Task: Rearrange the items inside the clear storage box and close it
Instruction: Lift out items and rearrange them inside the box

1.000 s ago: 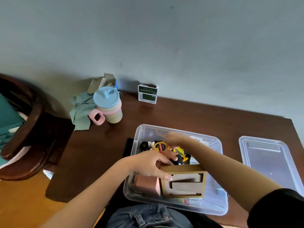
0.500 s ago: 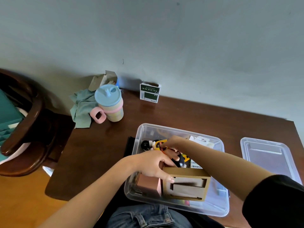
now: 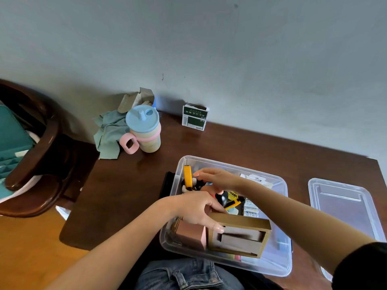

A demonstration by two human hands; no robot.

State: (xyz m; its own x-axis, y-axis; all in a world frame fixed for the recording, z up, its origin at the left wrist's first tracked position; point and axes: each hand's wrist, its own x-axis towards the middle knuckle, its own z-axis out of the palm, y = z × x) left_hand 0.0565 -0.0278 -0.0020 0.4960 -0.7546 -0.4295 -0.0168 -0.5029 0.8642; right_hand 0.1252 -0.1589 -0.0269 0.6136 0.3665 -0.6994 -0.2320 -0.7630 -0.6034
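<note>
The clear storage box (image 3: pixel 230 164) sits open on the dark wooden table (image 3: pixel 129 185), right in front of me. Its clear lid (image 3: pixel 345 206) lies flat to the right. My left hand (image 3: pixel 192 208) grips the top left corner of a brown cardboard box (image 3: pixel 240 237) standing inside the storage box, beside a pink box (image 3: pixel 190 235). My right hand (image 3: pixel 219 178) reaches into the far half with its fingers stretched toward a yellow cutter (image 3: pixel 187 177) that stands against the left wall. Small black, yellow and white items (image 3: pixel 232 200) lie under that hand, partly hidden.
A pastel sippy cup (image 3: pixel 144 130) with a pink handle stands at the table's far left, next to a green cloth (image 3: pixel 109 132). A green and white carton (image 3: pixel 194 118) stands against the wall. A dark wooden chair (image 3: pixel 37 155) is on the left.
My right hand has moved left and further back in the box, and the yellow cutter now stands upright by the left wall. My left hand still holds the brown box.
</note>
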